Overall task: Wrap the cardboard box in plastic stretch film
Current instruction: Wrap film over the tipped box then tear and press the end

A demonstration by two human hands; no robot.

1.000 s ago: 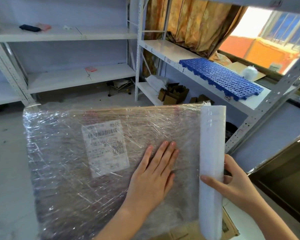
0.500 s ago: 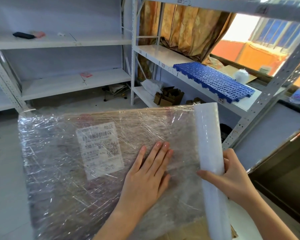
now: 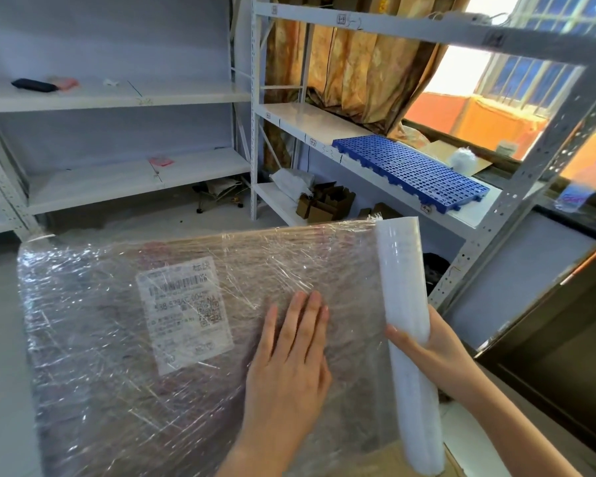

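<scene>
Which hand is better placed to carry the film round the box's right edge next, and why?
Probably the right hand: it already grips the film roll standing at the cardboard box's right edge. The left hand lies flat on the wrapped face, seemingly steadying the box.

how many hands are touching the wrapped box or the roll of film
2. The left hand lies flat on the film-covered box, right of its label. The right hand grips the film roll at the box's right edge.

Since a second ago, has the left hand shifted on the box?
No. The left hand stays flat, the same gap right of the shipping label.
</scene>
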